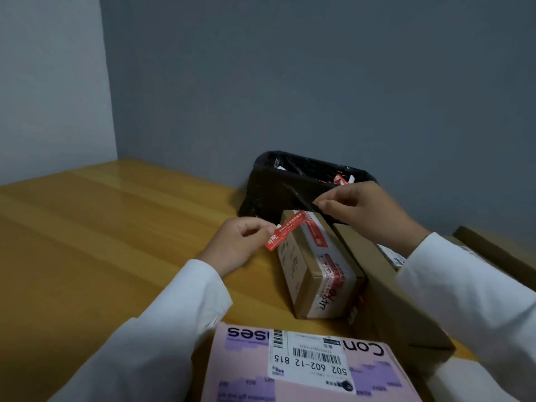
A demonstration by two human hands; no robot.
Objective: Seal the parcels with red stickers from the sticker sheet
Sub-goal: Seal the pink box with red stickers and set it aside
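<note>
Grey-blue walls meet at a corner behind a wooden table (101,227), where a person in white sleeves works among several parcels. Nearest the camera lies a pink box (313,372) carrying a white shipping label (310,358) with barcodes and the digits 502 602-12 815 printed upside down from this view. To its right a long brown carton (385,291) slants across the table, and behind that sits a bin lined with a black bag (278,181), scraps of red and white visible inside. Between the hands stands a small cardboard parcel (307,274), taped in white and red along its top, leaning against the long carton. The left hand (240,242) pinches one end of a red sticker (285,231) between thumb and fingers, the strip stretching up to the parcel's far top edge. The right hand (359,207) hovers over that edge with its fingertips pressed together; what they pinch cannot be made out. No sticker sheet can be identified in view
</note>
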